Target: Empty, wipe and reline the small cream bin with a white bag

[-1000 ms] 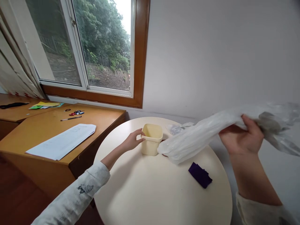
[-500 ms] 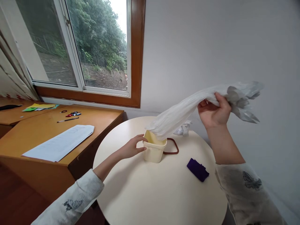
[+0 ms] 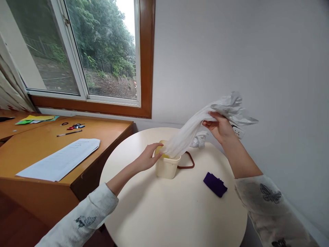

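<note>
Pale grey-white, loose, creased sleeves are worn on both arms. The left sleeve (image 3: 96, 203) is seen toward 8 o'clock; a dark butterfly print (image 3: 85, 221) is shown on it, blurred at the edges. The right sleeve (image 3: 266, 216) is seen toward 4 o'clock, shaded greyer; it is marked with one black butterfly (image 3: 270, 193) near its cuff, plus a second dark print (image 3: 279, 243), cropped at the frame bottom. Left hand (image 3: 149, 157), right hand (image 3: 221, 129): both bare; wrists uncovered.
</note>
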`<state>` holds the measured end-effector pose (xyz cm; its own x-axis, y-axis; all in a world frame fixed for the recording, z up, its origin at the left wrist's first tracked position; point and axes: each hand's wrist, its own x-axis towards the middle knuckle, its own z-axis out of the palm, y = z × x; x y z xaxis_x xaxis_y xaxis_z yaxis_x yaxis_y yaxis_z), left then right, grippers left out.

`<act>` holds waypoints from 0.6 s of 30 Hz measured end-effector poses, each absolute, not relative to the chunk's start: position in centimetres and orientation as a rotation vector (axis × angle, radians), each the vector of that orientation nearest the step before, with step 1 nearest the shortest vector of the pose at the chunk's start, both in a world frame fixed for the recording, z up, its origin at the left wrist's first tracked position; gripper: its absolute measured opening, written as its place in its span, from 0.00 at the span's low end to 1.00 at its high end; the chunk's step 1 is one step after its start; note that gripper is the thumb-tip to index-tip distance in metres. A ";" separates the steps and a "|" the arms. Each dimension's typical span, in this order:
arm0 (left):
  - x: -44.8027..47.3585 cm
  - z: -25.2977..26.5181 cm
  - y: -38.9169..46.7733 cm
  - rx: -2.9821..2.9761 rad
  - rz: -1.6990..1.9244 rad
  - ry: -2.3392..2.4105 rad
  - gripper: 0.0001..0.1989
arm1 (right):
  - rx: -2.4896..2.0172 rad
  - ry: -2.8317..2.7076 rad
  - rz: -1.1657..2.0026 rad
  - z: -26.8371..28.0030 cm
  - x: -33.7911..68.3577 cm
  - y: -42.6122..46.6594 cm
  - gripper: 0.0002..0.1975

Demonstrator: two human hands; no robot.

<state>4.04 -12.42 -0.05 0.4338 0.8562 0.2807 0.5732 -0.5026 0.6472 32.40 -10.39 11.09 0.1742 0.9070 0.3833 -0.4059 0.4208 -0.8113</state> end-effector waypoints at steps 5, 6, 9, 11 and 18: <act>5.0 0.0 -12.3 2.218 0.840 1.215 0.21 | -0.816 -1.204 1.082 10.3 30.8 -9.3 0.09; 5.1 0.0 -12.3 2.212 0.853 1.220 0.21 | -0.865 -1.241 1.098 10.0 30.4 -9.1 0.09; 5.0 0.3 -12.3 2.195 0.893 1.211 0.19 | -0.989 -1.371 1.095 9.0 29.2 -8.4 0.10; 4.9 0.4 -12.2 2.183 0.920 1.198 0.18 | -1.022 -1.439 1.070 8.3 28.2 -8.1 0.09; 4.5 0.3 -10.8 2.009 1.083 1.161 0.15 | -1.012 -1.547 1.014 5.5 26.0 -7.9 0.07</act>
<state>4.54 -10.82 0.28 0.2943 0.8852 0.3604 0.4208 -0.4586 0.7827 26.04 -7.92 5.49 -0.1638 0.9457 0.2809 0.1192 0.3016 -0.9459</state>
